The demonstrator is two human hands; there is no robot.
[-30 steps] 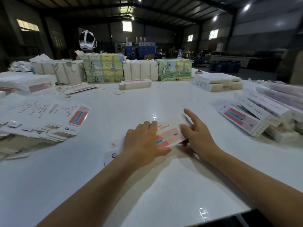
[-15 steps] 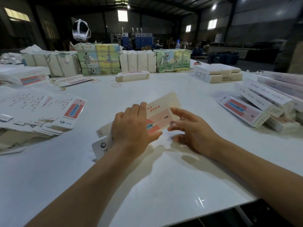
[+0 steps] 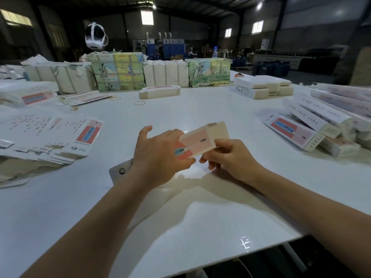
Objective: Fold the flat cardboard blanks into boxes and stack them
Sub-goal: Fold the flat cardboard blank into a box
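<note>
Blank [image 3: 197, 142] mid-frame looks light, thin, bendy, so pinch by edges: left hand [image 3: 160, 157] & right hand [image 3: 230, 157] both grasping it.

Dim warehouse, dark metal roof [image 3: 200, 5], bright high windows [image 3: 147, 17], glossy white table [image 3: 200, 227], blue machines [image 3: 166, 47]

I see two bare forearms reaching in from the bottom edge, no sleeves anywhere in view. My left hand [image 3: 160, 155] and right hand [image 3: 230, 157] wear no gloves, rings, watch or bands; nails short and plain.
</note>
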